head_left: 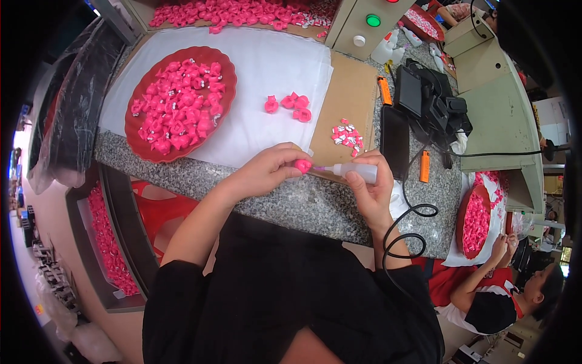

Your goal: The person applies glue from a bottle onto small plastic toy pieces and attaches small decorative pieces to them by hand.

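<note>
1. I see both hands at work just over the near edge of the speckled grey surface (pixel 285 209), facing each other but apart, each closed on something different.
2. The left hand (pixel 267 171) pinches a small pink figurine (pixel 302 165) between thumb and fingers, at its right-hand side, so the piece is turned toward the other hand.
3. The right hand (pixel 374 189) is wrapped around a translucent squeeze bottle (pixel 359 171), thumb on the near side of its body.
4. What matters most is how those two line up: the bottle lies nearly flat, its long axis running left to right, with the thin nozzle (pixel 328 168) aimed left, straight at the figurine. The tip is right at the figurine; from here I can't tell whether they touch.
5. Farther back, beyond the left hand, a few loose pink figurines (pixel 297 104) sit on the white sheet (pixel 260 64).
6. The little heap of pink-and-white bits (pixel 347 135) is on the brown cardboard (pixel 348 79), beyond the bottle and nearer the right hand.
7. Off to the left, nearer the left hand, the scalloped red tray (pixel 229 74) is heaped with more pink figurines.
</note>
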Motion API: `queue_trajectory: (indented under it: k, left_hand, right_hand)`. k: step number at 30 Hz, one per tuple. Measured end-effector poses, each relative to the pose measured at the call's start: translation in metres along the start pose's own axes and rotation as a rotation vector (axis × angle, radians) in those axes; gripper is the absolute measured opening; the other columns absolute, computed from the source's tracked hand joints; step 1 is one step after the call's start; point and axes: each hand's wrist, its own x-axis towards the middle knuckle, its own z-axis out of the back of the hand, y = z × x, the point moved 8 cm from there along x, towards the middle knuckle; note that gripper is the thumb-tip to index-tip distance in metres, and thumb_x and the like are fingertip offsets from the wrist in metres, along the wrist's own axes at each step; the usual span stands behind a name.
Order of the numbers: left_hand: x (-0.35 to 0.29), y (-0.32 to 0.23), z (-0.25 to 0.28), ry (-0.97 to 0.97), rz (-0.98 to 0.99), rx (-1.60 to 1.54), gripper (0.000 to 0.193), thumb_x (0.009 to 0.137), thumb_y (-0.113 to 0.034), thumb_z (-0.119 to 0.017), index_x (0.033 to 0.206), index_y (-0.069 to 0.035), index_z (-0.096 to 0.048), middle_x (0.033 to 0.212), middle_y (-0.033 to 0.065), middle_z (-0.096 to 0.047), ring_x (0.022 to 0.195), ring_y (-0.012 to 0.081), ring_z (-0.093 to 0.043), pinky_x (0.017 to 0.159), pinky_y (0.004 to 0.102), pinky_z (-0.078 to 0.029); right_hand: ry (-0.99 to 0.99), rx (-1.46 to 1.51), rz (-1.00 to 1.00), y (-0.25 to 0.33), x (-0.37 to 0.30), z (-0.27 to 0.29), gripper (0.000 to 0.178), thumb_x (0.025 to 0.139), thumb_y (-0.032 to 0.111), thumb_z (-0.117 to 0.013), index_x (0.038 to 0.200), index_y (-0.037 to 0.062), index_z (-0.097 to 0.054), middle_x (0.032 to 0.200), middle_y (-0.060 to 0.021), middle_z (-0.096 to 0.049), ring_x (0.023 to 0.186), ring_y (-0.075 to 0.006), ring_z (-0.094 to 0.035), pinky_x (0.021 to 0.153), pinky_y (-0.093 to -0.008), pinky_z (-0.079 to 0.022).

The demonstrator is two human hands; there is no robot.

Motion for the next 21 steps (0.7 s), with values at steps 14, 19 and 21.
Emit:
queue_trajectory:
  k: [14,19,21]
  left_hand:
    - [-0.003,0.004,0.003,-0.293,-0.023,-0.386,0.019,0.071,0.003,-0.063,0.084,-0.002,-0.051,0.085,0.0039,-0.053,0.073,0.0082,-0.052,0.059,0.0205,-0.044]
    - [0.000,0.011,-0.020,-0.199,0.104,-0.571,0.020,0.074,0.004,-0.060,0.088,-0.002,-0.047,0.093,0.0091,-0.054,0.069,0.0100,-0.055,0.056,0.0221,-0.047]
    - [0.002,0.014,-0.026,-0.194,0.150,-0.683,0.017,0.076,0.001,-0.059,0.087,-0.001,-0.047,0.091,0.0086,-0.054,0.070,0.0114,-0.055,0.058,0.0222,-0.047]
  right_hand:
    - [-0.256,0.318,-0.423,-0.045,-0.008,0.065,0.024,0.068,0.007,-0.070,0.089,0.0024,-0.060,0.083,-0.0027,-0.061,0.074,-0.0091,-0.055,0.069,-0.0216,-0.044]
    - [-0.209,0.360,-0.525,-0.047,-0.004,0.076,0.019,0.076,0.010,-0.062,0.091,0.0024,-0.054,0.077,-0.0072,-0.061,0.069,-0.0127,-0.057,0.068,-0.0243,-0.044]
    - [-0.174,0.323,-0.629,-0.052,-0.003,0.067,0.015,0.080,0.011,-0.055,0.091,0.0036,-0.049,0.076,-0.0074,-0.061,0.067,-0.0122,-0.057,0.066,-0.0250,-0.044]
